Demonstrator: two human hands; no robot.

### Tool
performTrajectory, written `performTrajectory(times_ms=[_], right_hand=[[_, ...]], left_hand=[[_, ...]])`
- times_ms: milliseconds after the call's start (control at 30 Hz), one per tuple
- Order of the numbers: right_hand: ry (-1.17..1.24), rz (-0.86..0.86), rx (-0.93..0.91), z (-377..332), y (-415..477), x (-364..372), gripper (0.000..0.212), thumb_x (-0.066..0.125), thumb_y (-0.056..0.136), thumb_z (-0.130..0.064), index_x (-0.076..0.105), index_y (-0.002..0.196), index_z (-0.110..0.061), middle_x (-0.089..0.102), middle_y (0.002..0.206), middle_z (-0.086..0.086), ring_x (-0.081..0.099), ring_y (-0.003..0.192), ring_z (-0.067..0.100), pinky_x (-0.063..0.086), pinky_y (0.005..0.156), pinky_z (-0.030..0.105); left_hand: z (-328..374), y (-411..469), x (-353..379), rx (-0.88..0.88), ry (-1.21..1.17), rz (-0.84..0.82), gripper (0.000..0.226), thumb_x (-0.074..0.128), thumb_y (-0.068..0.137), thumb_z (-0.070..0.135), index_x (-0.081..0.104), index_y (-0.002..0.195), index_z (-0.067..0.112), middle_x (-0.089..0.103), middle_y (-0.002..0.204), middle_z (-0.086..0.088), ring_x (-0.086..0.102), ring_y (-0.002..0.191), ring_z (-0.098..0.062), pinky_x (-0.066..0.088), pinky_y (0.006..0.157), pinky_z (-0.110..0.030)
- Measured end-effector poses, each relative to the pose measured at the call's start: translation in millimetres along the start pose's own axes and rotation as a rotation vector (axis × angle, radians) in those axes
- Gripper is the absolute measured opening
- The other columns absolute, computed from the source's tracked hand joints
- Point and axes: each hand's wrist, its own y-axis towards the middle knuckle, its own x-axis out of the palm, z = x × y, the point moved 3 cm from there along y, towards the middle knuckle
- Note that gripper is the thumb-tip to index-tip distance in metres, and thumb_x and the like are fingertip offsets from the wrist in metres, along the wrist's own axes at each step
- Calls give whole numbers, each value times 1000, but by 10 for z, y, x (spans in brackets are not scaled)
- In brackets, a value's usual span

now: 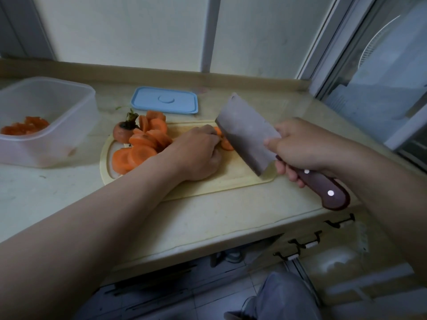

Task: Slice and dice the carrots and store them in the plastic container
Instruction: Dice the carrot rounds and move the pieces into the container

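Observation:
A pale cutting board [233,181] lies on the counter. A heap of round carrot slices [143,144] and a carrot top with its stem [123,132] sit on the board's left end. My left hand [196,153] presses down on a few carrot slices [227,144] mid-board, fingers curled over them. My right hand [300,146] grips the brown handle of a cleaver [247,132], whose blade is tilted right beside my left fingers. At the far left stands a translucent plastic container [69,107] with diced carrot [25,127] inside.
The container's blue lid [165,100] lies flat behind the board. A raised ledge and wall panels run along the counter's back, a window frame on the right. The counter's front edge is near me, with drawer handles [305,243] and my leg below.

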Motion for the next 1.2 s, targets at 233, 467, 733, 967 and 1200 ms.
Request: performTrajectory(times_ms=[233,467,733,967,1200], right_hand=[[585,-89,15,332,334,-55,14,47,110,-21,52,112,-8,51,57,9,40,35,14,36,34,22],[790,-112,-11,447,583,166,10,51,107,-21,46,106,-12,50,55,9,39,32,14,36,33,21],[864,-114,-74,505,612,178,24,50,107,-21,43,86,-15,51,53,11,39,31,16,35,32,22],[951,-31,-139,537,645,176,24,47,108,-18,50,86,-10,52,54,11,41,32,17,37,33,23],[981,-6,-131,551,642,186,18,47,108,-18,50,92,-9,53,55,12,41,32,18,38,33,24]], left_hand=[[17,-19,-25,4,-69,28,50,41,85,32,66,124,12,58,125,-8,55,116,-24,43,103,-35],[-8,18,-19,-67,-85,48,43,55,93,25,48,134,13,50,130,-7,50,117,-23,43,99,-33],[58,140,-36,-156,-76,5,75,58,93,45,27,153,13,44,149,-7,35,140,-26,28,111,-32],[31,294,9,-156,-27,2,67,57,90,55,38,147,23,58,131,-1,49,124,-25,38,107,-50],[71,299,-43,-80,-61,1,60,63,91,42,47,145,23,60,128,-1,52,115,-18,43,97,-29]])
